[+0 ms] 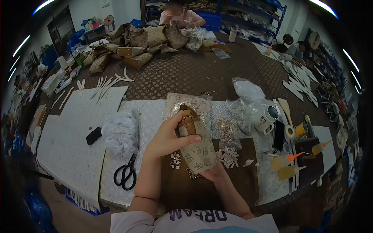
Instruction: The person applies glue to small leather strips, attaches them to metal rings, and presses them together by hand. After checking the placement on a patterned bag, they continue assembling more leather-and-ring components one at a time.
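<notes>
Both of my hands hold a beige patterned bag piece (198, 155) with brown leather trim, above the middle of the table. My left hand (171, 136) grips its upper left part, thumb across the front beside a brown strap tab (188, 125). Beneath the lower right end is my right hand (215, 173), its fingers mostly hidden behind the piece. Small metal rings (193, 174) and small pale pieces (176, 160) lie around it on brown material. More pale pieces (229, 157) lie to the right, below a plastic bag of small parts (228, 132).
Black scissors (125, 175), a black object (93, 136) and a white plastic bundle (120, 132) lie left. Right are a mug (265, 119), a phone (278, 135) and glue bottles (285, 160). Bags (143, 42) are piled at the far side, where a person (182, 17) sits.
</notes>
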Demonstrator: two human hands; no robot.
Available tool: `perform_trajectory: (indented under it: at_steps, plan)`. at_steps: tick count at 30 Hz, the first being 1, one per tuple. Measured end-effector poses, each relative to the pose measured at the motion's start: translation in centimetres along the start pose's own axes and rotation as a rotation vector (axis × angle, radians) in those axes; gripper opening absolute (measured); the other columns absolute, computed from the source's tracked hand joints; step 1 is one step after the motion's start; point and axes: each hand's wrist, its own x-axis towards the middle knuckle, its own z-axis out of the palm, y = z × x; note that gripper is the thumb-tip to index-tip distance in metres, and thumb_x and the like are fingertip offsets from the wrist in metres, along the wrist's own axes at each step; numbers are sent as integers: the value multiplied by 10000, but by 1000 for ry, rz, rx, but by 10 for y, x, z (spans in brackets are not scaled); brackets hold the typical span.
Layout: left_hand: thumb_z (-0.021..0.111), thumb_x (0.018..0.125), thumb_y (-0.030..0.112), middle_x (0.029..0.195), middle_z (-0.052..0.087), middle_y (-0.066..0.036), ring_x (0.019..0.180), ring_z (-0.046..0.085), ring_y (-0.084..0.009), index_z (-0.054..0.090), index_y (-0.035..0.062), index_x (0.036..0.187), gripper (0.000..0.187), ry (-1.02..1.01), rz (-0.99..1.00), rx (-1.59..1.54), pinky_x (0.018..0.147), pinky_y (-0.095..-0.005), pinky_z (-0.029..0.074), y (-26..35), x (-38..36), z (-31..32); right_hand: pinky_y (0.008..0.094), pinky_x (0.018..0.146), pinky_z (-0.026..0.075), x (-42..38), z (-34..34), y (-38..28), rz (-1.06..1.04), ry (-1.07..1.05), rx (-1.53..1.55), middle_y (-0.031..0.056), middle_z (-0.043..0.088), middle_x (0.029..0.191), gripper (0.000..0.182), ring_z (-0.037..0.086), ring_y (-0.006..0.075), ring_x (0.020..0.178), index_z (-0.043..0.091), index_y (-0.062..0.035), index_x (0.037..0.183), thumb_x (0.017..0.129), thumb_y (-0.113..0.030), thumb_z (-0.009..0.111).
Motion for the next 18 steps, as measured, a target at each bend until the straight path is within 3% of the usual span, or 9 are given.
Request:
perform_trajectory:
  at_steps: [18]
  plan:
    - [791, 679, 144, 987, 590, -35, 948, 523, -120, 535, 13, 1115, 522, 42, 43, 133, 867, -270, 415, 3, -3, 6, 360, 899, 485, 6, 6, -1, -67, -29, -74, 75, 490, 1293, 574, 526, 208, 1139, 388, -82, 1340, 921, -470, 449]
